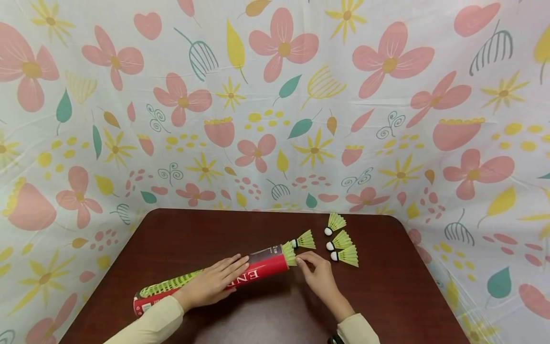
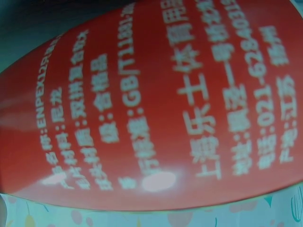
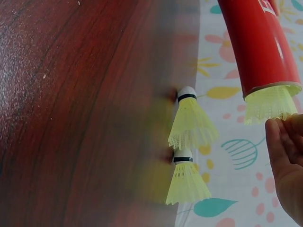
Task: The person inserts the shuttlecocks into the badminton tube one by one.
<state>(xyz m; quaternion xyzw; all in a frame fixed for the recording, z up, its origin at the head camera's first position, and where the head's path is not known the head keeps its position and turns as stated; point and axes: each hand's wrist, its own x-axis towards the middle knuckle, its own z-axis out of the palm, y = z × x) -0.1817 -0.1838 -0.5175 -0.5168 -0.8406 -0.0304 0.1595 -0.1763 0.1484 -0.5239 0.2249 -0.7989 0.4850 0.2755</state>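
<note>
A red shuttlecock tube [image 1: 270, 267] lies slantwise on the table, its mouth toward the right. My left hand [image 1: 213, 282] grips it around the middle, fingers over the top and thumb on the near side. From the mouth sticks the yellow-green skirt of a shuttlecock [image 1: 288, 254], its head hidden inside. My right hand [image 1: 320, 279] pinches the skirt's edge between thumb and fingertips; the right wrist view shows this skirt [image 3: 265, 106] just outside the rim. Printed red tube wall [image 2: 156, 109] fills most of the left wrist view.
One loose shuttlecock [image 1: 306, 240] lies just beyond the tube's mouth. Several more, including a nearer one [image 1: 347, 256], form a rough column to the right, white heads pointing left. The dark wooden table [image 1: 197, 229] ends at a floral cloth [image 1: 258, 167] behind it.
</note>
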